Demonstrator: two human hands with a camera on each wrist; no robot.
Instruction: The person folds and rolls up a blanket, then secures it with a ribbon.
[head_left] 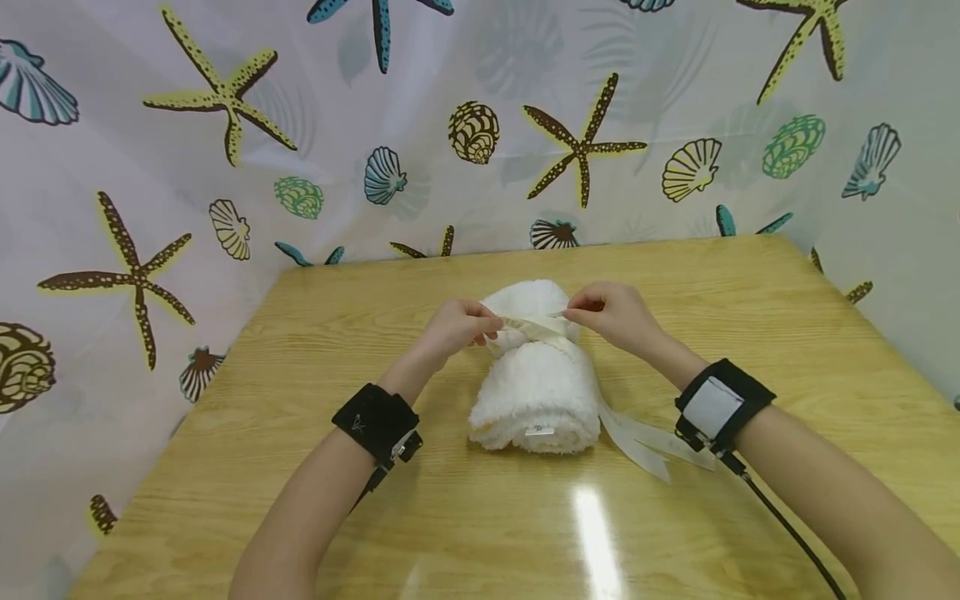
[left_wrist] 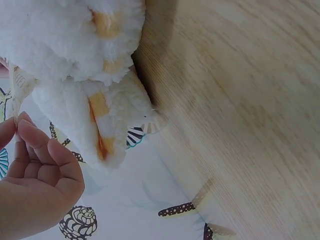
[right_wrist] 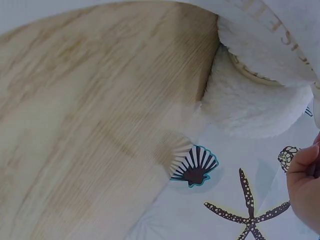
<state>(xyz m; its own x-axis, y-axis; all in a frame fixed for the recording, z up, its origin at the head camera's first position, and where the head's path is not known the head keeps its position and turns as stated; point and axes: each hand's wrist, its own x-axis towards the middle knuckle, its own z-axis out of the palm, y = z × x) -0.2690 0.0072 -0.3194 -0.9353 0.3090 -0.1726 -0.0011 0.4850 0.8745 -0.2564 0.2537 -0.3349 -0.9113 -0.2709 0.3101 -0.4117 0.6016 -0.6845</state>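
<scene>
From the head view, your left hand and your right hand meet over the far half of a rolled white towel that lies in the middle of the wooden counter. Each hand pinches one end of a cream ribbon that runs across the top of the towel. The ribbon's loose tails trail off the towel's right side and lie flat on the counter just beside your right wrist. Behind the towel, a curtain printed with starfish and shells hangs past the counter's far edge.

From the left wrist view, your left hand has its fingers curled, thumb and fingertips pinching the ribbon just left of the towel. The towel rests on the counter.

From the right wrist view, only the edge of your right hand shows below the towel; its grasp is out of frame there. The ribbon crosses the towel, with printed letters on it.
</scene>
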